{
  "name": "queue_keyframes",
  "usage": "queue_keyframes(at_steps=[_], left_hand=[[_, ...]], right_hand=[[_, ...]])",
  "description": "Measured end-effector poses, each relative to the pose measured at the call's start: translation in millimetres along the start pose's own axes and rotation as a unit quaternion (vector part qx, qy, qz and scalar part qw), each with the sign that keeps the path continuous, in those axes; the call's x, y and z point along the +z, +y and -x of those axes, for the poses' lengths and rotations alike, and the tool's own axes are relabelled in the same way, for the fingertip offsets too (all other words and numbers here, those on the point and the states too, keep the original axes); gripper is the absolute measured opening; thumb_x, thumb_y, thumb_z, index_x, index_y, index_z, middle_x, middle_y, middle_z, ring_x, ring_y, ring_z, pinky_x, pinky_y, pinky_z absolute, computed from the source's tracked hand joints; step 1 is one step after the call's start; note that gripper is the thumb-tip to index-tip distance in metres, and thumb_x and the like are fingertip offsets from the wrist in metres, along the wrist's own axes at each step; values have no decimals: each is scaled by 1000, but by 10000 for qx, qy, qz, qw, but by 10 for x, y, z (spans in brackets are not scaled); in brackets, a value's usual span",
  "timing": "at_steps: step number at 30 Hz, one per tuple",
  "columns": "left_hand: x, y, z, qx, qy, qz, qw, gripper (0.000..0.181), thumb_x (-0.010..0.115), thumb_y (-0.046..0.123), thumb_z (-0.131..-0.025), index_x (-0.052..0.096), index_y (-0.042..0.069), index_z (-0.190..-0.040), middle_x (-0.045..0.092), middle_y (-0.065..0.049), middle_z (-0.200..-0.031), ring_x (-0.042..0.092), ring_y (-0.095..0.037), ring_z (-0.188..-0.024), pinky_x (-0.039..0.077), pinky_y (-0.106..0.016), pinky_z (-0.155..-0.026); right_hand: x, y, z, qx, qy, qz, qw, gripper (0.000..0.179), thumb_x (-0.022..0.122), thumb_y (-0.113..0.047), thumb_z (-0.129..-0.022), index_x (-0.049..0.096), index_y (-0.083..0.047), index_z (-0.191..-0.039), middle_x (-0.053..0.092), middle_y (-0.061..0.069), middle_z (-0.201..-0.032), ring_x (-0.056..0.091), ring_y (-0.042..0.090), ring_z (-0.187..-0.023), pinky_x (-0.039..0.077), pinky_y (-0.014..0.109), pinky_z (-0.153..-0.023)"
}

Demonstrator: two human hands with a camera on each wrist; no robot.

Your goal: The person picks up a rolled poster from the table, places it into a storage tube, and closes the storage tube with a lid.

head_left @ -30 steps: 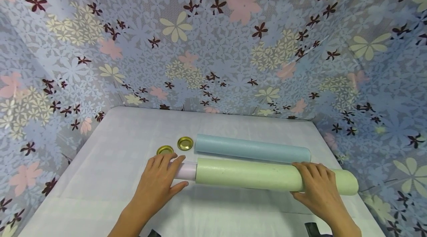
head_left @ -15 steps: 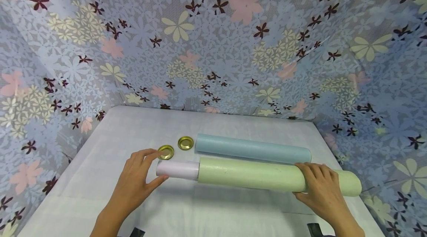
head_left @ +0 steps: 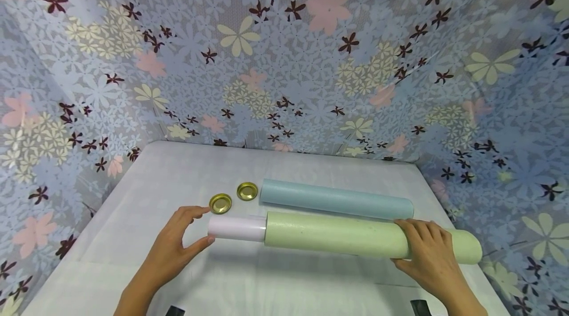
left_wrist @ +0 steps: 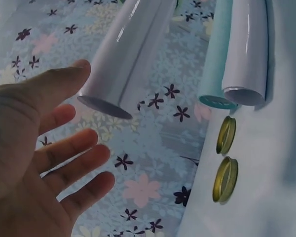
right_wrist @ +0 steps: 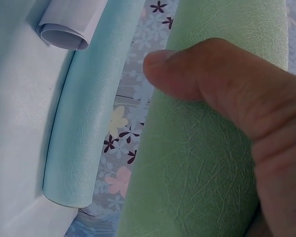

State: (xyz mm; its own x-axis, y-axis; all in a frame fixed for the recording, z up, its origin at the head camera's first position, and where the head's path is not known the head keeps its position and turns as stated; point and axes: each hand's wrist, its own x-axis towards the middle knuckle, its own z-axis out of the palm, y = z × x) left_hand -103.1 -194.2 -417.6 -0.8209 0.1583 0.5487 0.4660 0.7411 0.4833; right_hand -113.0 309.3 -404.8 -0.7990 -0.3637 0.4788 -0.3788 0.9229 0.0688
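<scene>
at the left, the person's left hand (head_left: 170, 246) was released, thumb and fingers spread apart at the free end of a glossy lilac-white paper roll (head_left: 237, 227); whether the thumb tip touched the rim was hard to tell. just beyond, a shallow, round, gold-coloured metal lid (head_left: 220, 204) and a matching second lid (head_left: 247, 191) lay near each other on the white cloth-covered table (head_left: 275, 286). the lilac-white roll stuck out of the left end of a thicker pale green, textured paper roll (head_left: 335, 233), which was raised above the table. farther back lay a light blue paper roll (head_left: 335, 199), with a glossy white paper roll (left_wrist: 245, 54) alongside it in the wrist views. at the right, the right hand (head_left: 426, 249) grasped the green roll near its right end, fingers over the top, thumb on the near side.
</scene>
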Motion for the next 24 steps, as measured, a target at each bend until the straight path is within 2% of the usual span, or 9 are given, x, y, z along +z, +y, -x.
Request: queue_keyframes(at_steps=[4, 8, 13, 19, 24], left_hand=[[2, -47, 33, -88, -151, 230, 9996, 64, 82, 19, -72, 53, 25, -129, 56, 9, -123, 55, -7, -105, 44, -13, -87], [-5, -93, 52, 12, -271, 523, 9983, 64, 80, 18, -74, 52, 25, -131, 57, 8, -125, 54, -3, -109, 41, -7, -90], [-17, -135, 66, 95, -539, 925, 9942, 60, 77, 18, -78, 51, 23, -132, 57, 7, -127, 54, 1, -112, 42, -9, -92], [6, -179, 81, 204, -597, 1223, 9905, 58, 75, 15, -80, 51, 21, -133, 60, -1, -125, 56, 3, -112, 43, -11, -90], [12, -166, 80, 51, -719, 1425, 9872, 57, 73, 15, -82, 51, 22, -133, 60, 0, -127, 56, 3, -112, 43, -12, -91]], right_hand=[[-4, 0, 3, 15, -4, -30, 10000, 90, 92, -24, -39, 56, -9, -120, 58, 15, -111, 48, 36, -98, 33, 56, -82], [-5, -7, 4, 61, 9, -49, 10000, 89, 92, -27, -40, 56, -9, -119, 58, 14, -111, 47, 36, -98, 33, 55, -83], [-7, -5, 4, 18, 37, -53, 10000, 89, 91, -26, -39, 56, -9, -119, 58, 14, -111, 48, 35, -97, 33, 55, -82], [-11, -5, 2, -21, 33, -74, 10000, 88, 91, -25, -39, 57, -8, -118, 58, 14, -110, 48, 34, -96, 33, 54, -81], [-18, -9, 5, -2, -6, -77, 10000, 88, 91, -26, -40, 56, -8, -119, 58, 14, -110, 48, 34, -97, 32, 54, -82]])
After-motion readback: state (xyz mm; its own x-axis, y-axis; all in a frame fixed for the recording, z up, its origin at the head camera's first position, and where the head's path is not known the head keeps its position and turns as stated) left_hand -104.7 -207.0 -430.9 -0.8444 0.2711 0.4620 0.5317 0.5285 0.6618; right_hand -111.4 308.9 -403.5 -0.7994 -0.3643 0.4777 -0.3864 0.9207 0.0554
